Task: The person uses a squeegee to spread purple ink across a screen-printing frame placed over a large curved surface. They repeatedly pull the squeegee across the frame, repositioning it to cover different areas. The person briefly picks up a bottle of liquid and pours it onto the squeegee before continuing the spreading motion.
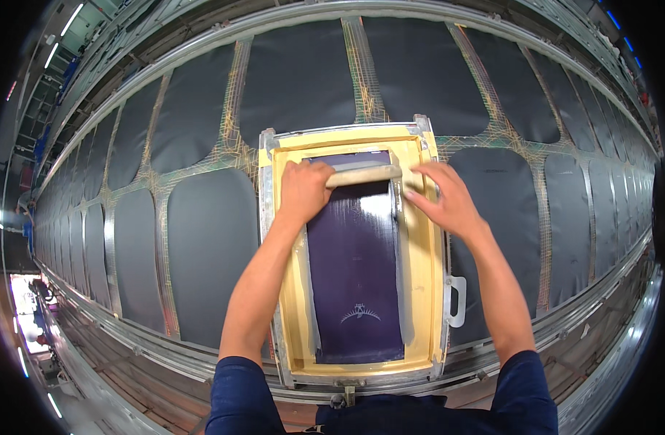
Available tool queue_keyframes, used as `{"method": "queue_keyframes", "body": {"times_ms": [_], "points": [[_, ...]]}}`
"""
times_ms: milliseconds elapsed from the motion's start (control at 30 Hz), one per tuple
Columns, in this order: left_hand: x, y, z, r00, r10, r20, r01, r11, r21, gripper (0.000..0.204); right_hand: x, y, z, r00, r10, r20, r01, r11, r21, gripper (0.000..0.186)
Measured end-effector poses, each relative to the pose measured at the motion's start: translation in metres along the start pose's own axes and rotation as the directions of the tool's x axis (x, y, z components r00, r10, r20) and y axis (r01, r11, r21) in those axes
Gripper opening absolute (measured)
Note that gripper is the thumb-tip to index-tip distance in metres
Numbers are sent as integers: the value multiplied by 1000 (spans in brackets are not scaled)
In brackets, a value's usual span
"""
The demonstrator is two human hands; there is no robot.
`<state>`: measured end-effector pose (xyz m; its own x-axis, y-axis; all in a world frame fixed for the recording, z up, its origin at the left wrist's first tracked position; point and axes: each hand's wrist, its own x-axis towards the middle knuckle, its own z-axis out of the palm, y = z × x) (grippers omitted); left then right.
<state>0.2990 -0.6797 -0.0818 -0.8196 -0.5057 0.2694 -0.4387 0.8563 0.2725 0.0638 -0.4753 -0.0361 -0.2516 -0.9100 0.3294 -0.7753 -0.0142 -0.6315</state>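
Note:
A metal-framed printing screen [425, 290] with yellow borders and a dark purple mesh [356, 268] lies on the long table before me. A wooden-handled squeegee [365, 175] rests across the far end of the mesh. My left hand [302, 190] grips its left end. My right hand [443, 197] holds its right end, fingers spread over the yellow border. A small pale design [360, 313] shows near the bottom of the mesh.
Several dark fabric panels [209, 246] lie in rows on the long print table, left and right of the screen. Taped grid lines [361, 80] run between them. A metal rail [166, 348] runs along the near edge. A white handle [457, 301] sticks out from the frame's right side.

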Motion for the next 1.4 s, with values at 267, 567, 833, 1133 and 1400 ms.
{"method": "queue_keyframes", "body": {"times_ms": [267, 567, 833, 1133, 1400], "points": [[58, -22, -8, 974, -132, 182, 138, 990, -22, 31, 132, 19, 46, 827, 151, 542, 63, 932, -357, 28], [34, -1, -16, 933, -186, 308, 177, 983, 57, 32, 96, 10, 55, 818, 224, 530, -81, 957, -280, 27], [-161, 98, -33, 953, -129, 276, 155, 985, -74, 20, -97, -65, 49, 865, -24, 501, 133, 974, -185, 19], [-296, 181, -61, 973, -78, 218, 101, 990, -98, 21, -236, -138, 33, 827, 53, 559, 74, 977, -202, 23], [-97, 60, -35, 989, -47, 138, 49, 999, -10, 21, -25, -38, 45, 869, 3, 494, 171, 937, -306, 24]]}}
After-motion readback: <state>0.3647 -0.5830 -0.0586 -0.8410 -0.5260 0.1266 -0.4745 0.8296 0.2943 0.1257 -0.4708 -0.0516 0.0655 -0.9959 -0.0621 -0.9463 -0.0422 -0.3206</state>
